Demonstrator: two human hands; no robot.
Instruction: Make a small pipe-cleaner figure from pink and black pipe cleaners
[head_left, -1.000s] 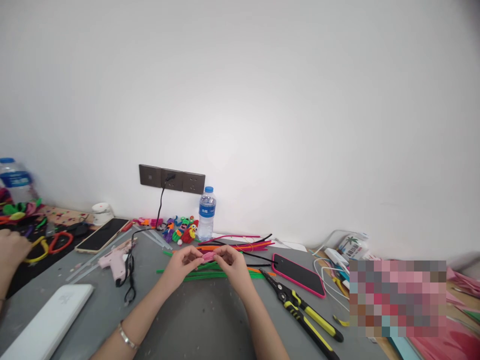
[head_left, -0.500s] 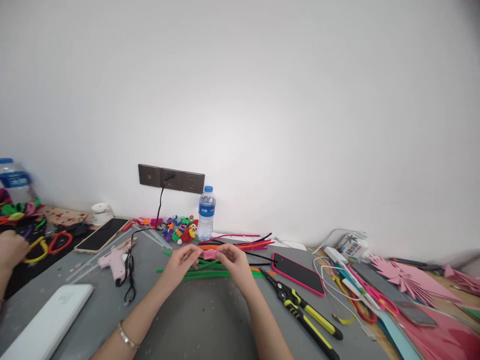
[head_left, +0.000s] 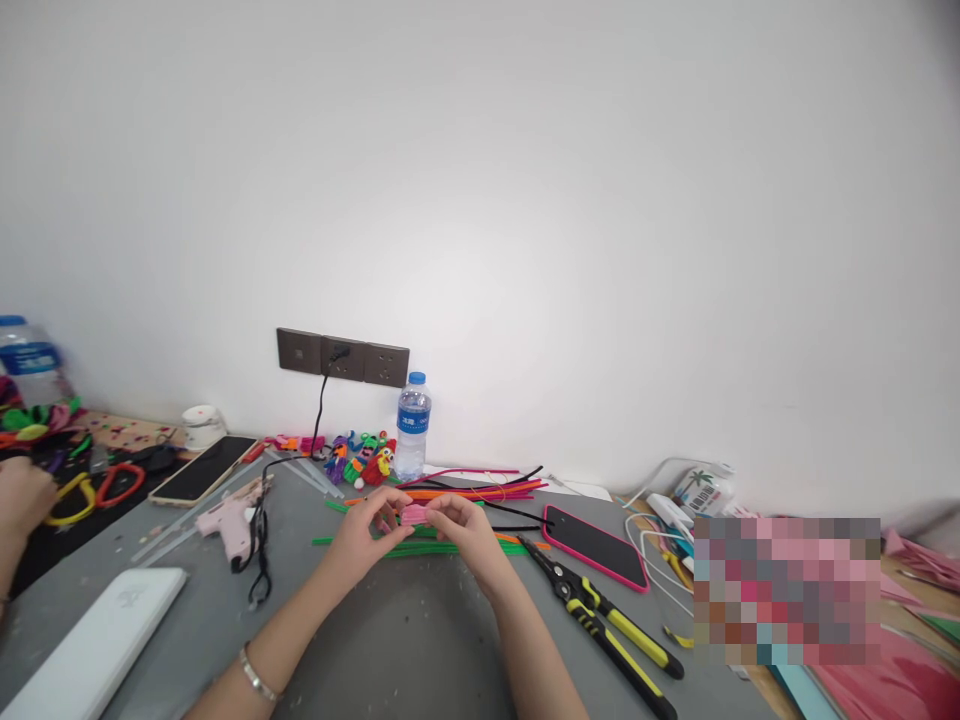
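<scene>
My left hand and my right hand meet over the grey table. Both pinch a small pink coiled pipe cleaner between their fingertips, the left at its left end, the right at its right end. Under and behind the hands lie green pipe cleaners and a bundle of orange, pink and black ones. A bracelet circles my left wrist.
Yellow-handled pliers and a pink-cased phone lie to the right. A pink glue gun with a black cord, a second phone and a white box lie left. A water bottle stands by the wall. Another person's hand is at far left.
My hands have shifted slightly while turning the pink coil; the left fingers spread a little over it. Everything else stays put.
</scene>
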